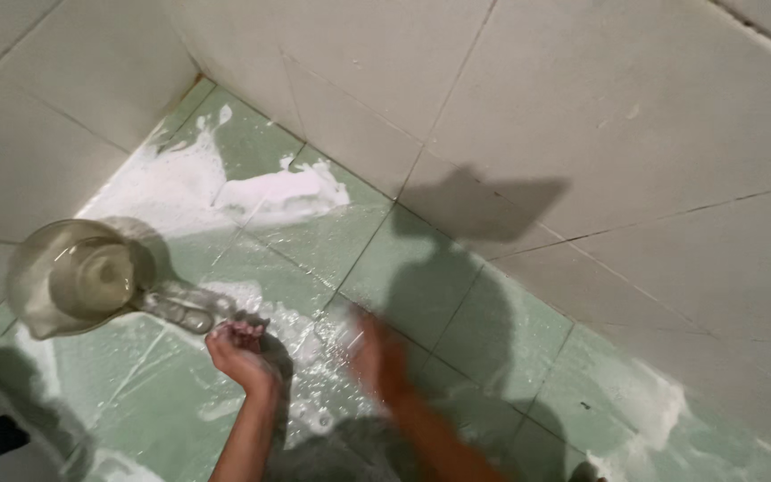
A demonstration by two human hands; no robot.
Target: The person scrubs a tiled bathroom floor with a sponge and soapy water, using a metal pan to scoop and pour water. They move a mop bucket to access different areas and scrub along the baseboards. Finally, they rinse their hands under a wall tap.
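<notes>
Your left hand (241, 350) half-curled, empty, just beside dipper (82, 278) handle. Right hand (377, 355) blurred, grip unreadable. Dipper sits on soapy floor (421, 286), water-filled: likely heavy, slick. Grip handle.

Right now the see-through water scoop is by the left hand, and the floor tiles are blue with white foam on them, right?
Not quite. The head view shows the floor tiles are pale green, not blue. The rest holds: the see-through water scoop is by the left hand, and white foam lies on the tiles.
</notes>
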